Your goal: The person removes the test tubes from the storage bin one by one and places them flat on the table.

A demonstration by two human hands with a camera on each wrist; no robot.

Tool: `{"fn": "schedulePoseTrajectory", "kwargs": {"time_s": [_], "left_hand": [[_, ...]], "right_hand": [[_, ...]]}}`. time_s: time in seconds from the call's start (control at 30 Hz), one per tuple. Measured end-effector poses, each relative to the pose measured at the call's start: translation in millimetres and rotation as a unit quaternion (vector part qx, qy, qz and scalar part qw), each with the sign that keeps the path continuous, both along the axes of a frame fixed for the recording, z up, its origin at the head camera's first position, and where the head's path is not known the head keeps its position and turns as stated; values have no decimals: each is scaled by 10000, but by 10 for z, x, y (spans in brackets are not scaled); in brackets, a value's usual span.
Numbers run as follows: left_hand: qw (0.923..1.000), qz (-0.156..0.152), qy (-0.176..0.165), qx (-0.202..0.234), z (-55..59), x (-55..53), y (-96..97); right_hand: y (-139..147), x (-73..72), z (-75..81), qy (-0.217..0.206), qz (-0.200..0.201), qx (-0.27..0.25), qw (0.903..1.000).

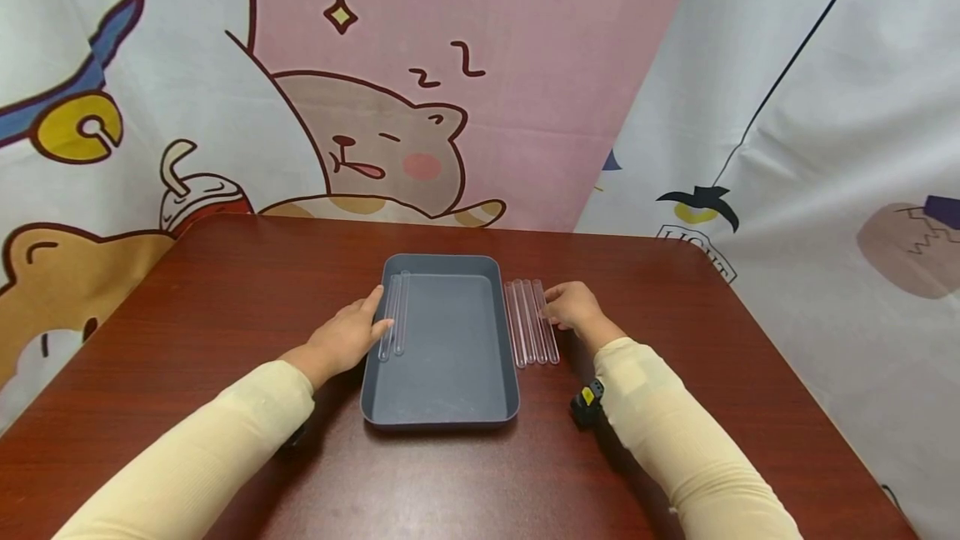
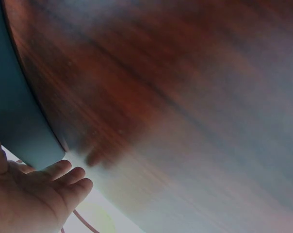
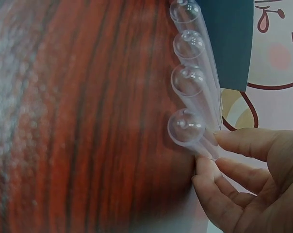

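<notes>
A grey rectangular tray (image 1: 442, 390) lies on the table. Inside it, along the left side, are two clear test tubes (image 1: 401, 315). My left hand (image 1: 342, 338) is at the tray's left rim, thumb reaching over the edge near those tubes; the left wrist view shows its fingers (image 2: 64, 182) extended beside the tray wall. Several more clear round-bottomed test tubes (image 1: 527, 323) lie side by side on the table, just right of the tray. With thumb and fingertips, my right hand (image 1: 573, 307) pinches the rightmost test tube (image 3: 185, 127), which lies in line with the others.
The dark red-brown wooden table (image 1: 300, 473) carries everything. Below my right forearm is a small black device with a yellow mark (image 1: 587, 403), close to the sleeve. A cartoon-printed cloth (image 1: 525, 148) hangs behind the table's far edge and along its sides.
</notes>
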State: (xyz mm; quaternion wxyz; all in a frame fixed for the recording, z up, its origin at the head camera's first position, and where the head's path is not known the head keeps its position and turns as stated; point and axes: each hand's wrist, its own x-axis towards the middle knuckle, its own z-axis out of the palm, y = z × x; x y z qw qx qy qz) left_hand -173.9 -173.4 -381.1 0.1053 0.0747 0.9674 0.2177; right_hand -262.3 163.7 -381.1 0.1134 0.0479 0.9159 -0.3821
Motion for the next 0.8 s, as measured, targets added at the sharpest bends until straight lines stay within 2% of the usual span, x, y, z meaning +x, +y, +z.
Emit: {"fn": "schedulePoseTrajectory", "kwargs": {"time_s": [0.47, 0.8], "left_hand": [[10000, -14, 75, 30, 4, 5, 1], [9999, -21, 95, 52, -9, -2, -7]], "right_hand": [[-23, 24, 26, 52, 72, 213, 9997], [-2, 21, 53, -25, 51, -5, 10000]]}}
